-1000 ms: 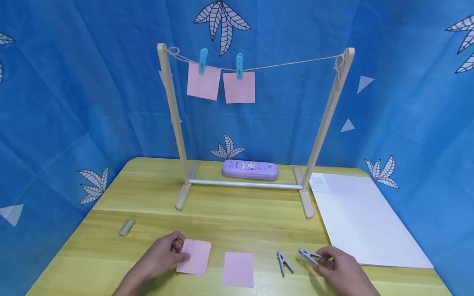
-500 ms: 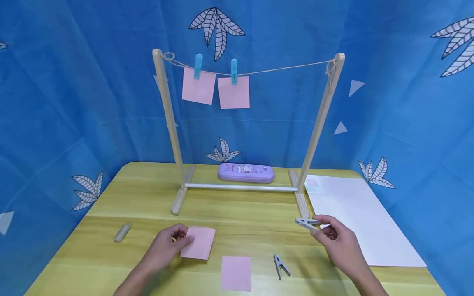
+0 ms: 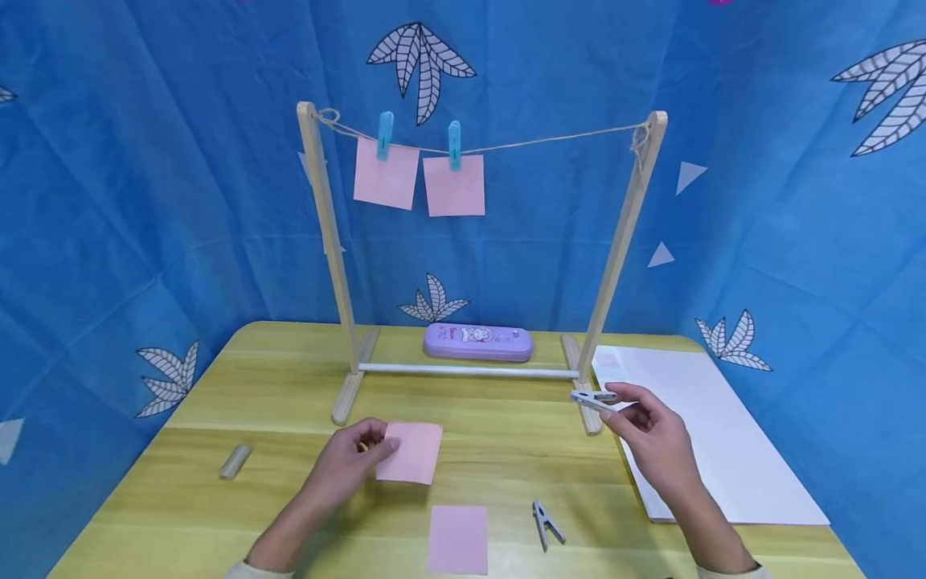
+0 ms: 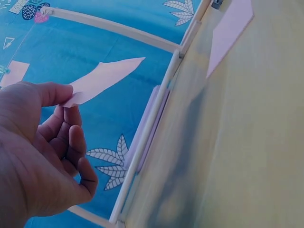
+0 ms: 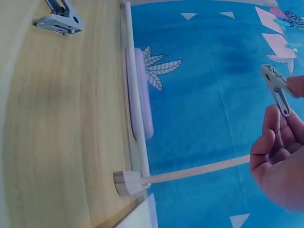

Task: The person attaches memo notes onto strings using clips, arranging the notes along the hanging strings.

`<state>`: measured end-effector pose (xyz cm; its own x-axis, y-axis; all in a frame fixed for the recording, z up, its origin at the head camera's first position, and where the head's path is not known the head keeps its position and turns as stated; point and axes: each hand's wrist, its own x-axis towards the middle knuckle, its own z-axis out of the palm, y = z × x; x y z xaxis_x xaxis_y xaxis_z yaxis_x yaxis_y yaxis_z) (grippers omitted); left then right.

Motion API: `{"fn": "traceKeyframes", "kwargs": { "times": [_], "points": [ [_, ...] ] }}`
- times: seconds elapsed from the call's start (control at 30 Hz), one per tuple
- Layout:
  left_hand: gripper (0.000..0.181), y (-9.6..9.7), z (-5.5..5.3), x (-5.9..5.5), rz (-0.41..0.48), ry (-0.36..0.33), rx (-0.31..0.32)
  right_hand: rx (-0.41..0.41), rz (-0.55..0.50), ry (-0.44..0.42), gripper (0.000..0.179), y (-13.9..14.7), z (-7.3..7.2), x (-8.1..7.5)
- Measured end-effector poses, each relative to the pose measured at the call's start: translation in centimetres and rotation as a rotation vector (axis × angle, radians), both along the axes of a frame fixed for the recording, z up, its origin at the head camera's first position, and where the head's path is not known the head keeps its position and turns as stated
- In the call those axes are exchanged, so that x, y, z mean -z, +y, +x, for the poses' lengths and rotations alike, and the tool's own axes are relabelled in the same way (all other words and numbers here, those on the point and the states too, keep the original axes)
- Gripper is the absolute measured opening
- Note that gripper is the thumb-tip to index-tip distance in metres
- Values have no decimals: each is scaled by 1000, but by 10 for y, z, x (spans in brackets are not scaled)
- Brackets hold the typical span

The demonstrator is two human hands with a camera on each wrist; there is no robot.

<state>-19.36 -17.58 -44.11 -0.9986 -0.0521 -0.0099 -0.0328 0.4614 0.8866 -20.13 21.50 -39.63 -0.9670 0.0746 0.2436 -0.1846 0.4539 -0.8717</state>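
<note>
My left hand (image 3: 347, 458) pinches a pink paper square (image 3: 414, 453) by its left edge, thumb on top; the left wrist view shows this paper (image 4: 107, 78) raised off the table. Between thumb and fingers, my right hand (image 3: 654, 434) holds a grey clothespin (image 3: 592, 399) by its handle ends, its tip pointing left. A second grey clothespin (image 3: 547, 524) lies on the table, right of another pink square (image 3: 458, 539). Behind, two pink squares (image 3: 386, 177) hang from a string (image 3: 550, 141) under blue clothespins (image 3: 454, 145).
The string spans a wooden frame (image 3: 620, 249) with a white crossbar (image 3: 470, 371). A purple pencil case (image 3: 477, 342) lies behind the bar. At right is a large white sheet (image 3: 723, 442); a small grey-beige block (image 3: 235, 461) lies at left. A blue cloth (image 3: 521, 265) hangs behind.
My left hand has lifted the pink paper and carried it forward and to the right. The right hand has raised its clothespin and moved forward, toward the frame's right foot.
</note>
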Motion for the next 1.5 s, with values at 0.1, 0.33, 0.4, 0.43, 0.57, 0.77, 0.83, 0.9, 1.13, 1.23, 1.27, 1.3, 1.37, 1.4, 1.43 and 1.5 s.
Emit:
{"fn": "traceKeyframes", "kwargs": {
  "times": [0.1, 0.33, 0.4, 0.43, 0.57, 0.77, 0.83, 0.9, 1.13, 1.23, 1.27, 1.3, 1.37, 1.4, 1.43, 1.5],
  "points": [
    [18, 4, -6, -2, 25, 0, 11, -20, -31, 22, 33, -2, -5, -1],
    [19, 17, -25, -12, 75, 56, 40, -57, -30, 92, 34, -1, -20, -16],
    [19, 22, -30, -16, 81, 59, 32, -60, -10, 108, 35, -1, -24, -22],
    [20, 24, -32, -18, 77, 60, 28, -58, 6, 115, 35, 0, -26, -25],
    [24, 35, -40, -29, 88, 65, 10, -31, 66, 140, 38, 2, -34, -40],
    [24, 49, -54, -46, 150, 120, -16, -30, 96, 214, 38, 4, -45, -62],
    [24, 53, -58, -52, 169, 132, -24, -37, 98, 236, 38, 4, -49, -68],
    [24, 57, -62, -59, 176, 146, -29, -39, 107, 247, 38, 3, -52, -73],
    [24, 69, -73, -75, 228, 220, -21, -34, 135, 244, 38, 2, -62, -84],
    [22, 73, -75, -78, 256, 253, -10, -38, 136, 241, 38, 2, -64, -87],
    [21, 74, -75, -79, 257, 260, -12, -41, 133, 241, 38, 2, -65, -88],
    [20, 76, -76, -79, 255, 271, -15, -44, 130, 242, 39, 2, -65, -89],
    [18, 77, -76, -81, 239, 281, -25, -49, 128, 244, 38, 2, -66, -91],
    [18, 78, -76, -82, 228, 285, -30, -51, 129, 247, 38, 2, -66, -92],
    [18, 79, -76, -82, 215, 288, -35, -51, 129, 246, 38, 2, -66, -92],
    [20, 79, -77, -84, 199, 290, -40, -52, 133, 243, 39, 2, -67, -93]
  ]
}}
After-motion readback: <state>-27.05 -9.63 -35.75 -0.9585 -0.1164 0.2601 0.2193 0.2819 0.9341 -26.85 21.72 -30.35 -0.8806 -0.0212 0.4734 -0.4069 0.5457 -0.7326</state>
